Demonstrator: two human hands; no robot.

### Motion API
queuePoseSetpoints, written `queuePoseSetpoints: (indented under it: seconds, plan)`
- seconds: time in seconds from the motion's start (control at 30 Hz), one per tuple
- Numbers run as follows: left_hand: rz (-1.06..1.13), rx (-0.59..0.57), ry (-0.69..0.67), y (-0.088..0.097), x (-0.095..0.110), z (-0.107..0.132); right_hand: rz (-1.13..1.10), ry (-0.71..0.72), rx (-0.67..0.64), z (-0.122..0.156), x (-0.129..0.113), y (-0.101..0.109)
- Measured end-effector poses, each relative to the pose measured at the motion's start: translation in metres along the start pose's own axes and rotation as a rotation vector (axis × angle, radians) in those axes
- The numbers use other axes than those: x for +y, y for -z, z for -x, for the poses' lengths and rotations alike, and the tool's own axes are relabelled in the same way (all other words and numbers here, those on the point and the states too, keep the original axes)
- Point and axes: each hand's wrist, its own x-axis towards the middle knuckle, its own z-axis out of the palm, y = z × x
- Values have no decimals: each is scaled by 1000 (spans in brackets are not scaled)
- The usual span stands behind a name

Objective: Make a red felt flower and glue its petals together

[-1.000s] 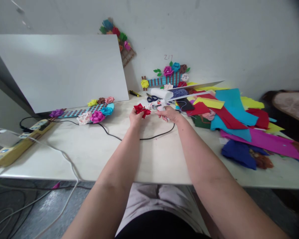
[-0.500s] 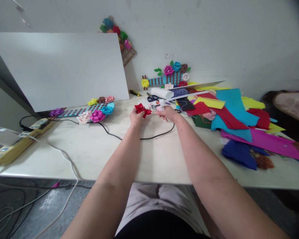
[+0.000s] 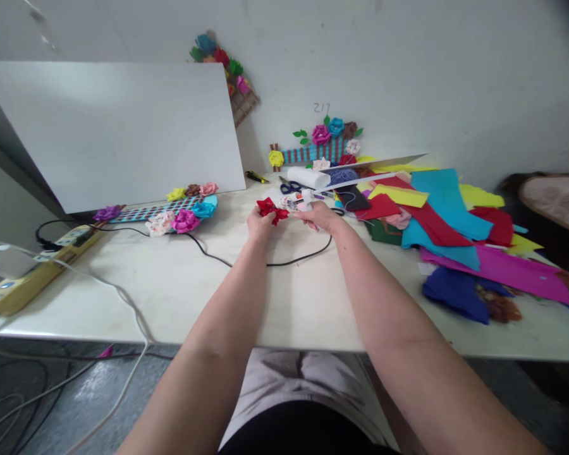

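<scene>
Over the middle of the table, my left hand (image 3: 260,222) is closed on a red paper flower (image 3: 279,215). My right hand (image 3: 321,216) is wrapped round a white hot glue gun (image 3: 303,198), whose nozzle end points left at the flower. The two are so close that I cannot tell whether the nozzle touches the petals. A black cord (image 3: 299,261) runs along the table below my hands. Just behind them are dark-handled scissors (image 3: 291,187) and a white roll (image 3: 308,177).
Coloured crepe paper (image 3: 448,208) is heaped on the right. A guitar-shaped piece with paper flowers (image 3: 146,213) lies at left, near a power strip (image 3: 42,275). A white board (image 3: 123,133) leans on the wall, and a yellow-black cutter (image 3: 256,177) lies by its corner.
The glue gun has tilted very slightly at the flower. Both hands stay in nearly the same place, holding the same things.
</scene>
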Motion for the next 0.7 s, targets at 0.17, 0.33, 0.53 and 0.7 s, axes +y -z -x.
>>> queuePoseSetpoints:
  seconds: [0.17, 0.33, 0.53, 0.7]
  plan:
    - [-25, -4, 32, -2, 5, 4, 9, 2, 20, 1, -2, -1]
    - [-22, 6, 43, -3, 7, 5, 64, -19, 40, 2, -4, -2]
    - [-14, 3, 51, -2, 7, 5, 67, -8, 47, 2, -5, -3]
    - [-29, 4, 58, -3, 9, 6, 99, -12, 38, 2, -6, -3]
